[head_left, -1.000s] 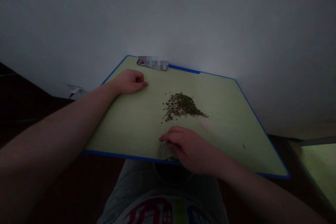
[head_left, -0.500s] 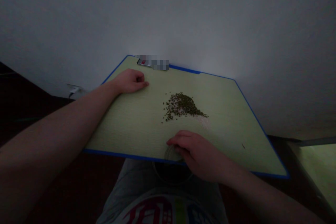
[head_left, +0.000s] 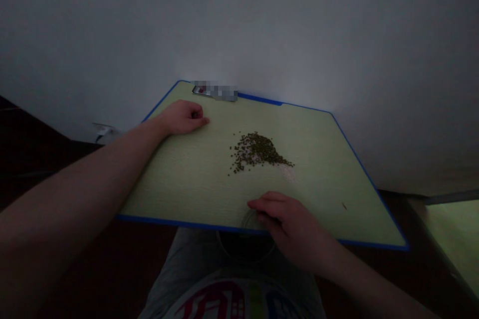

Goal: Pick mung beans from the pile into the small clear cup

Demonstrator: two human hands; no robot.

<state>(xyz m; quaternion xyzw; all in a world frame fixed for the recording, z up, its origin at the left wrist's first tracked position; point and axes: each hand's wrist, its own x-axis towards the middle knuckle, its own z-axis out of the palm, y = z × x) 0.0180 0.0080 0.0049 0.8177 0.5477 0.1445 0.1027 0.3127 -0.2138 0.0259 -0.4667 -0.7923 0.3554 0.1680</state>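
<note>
My left hand [head_left: 184, 116] rests at the left of the table, its fingers curled into a loose fist; nothing shows in it. My right hand [head_left: 286, 224] is at the front edge, fingers bent around the side of a clear, round, see-through thing [head_left: 250, 220], whose exact kind is too dim to make out. Beyond that hand, in the middle of the table, lies a spread heap of small green beans [head_left: 262, 148]. Pale grains [head_left: 288, 173], like rice, lie among the beans and at the heap's lower right.
The pale green table [head_left: 179, 179] has blue edging and stands against a wall [head_left: 239, 20]. Near its back left edge lies a phone [head_left: 202, 91], partly blurred out. A dark round container [head_left: 245, 249] sits below the front edge, between my legs. A small dark sliver [head_left: 345, 206] lies at the right.
My right hand has shifted slightly right along the front edge, and the clear round thing has moved with it. The left hand and the heap look the same; the view has shifted slightly.
</note>
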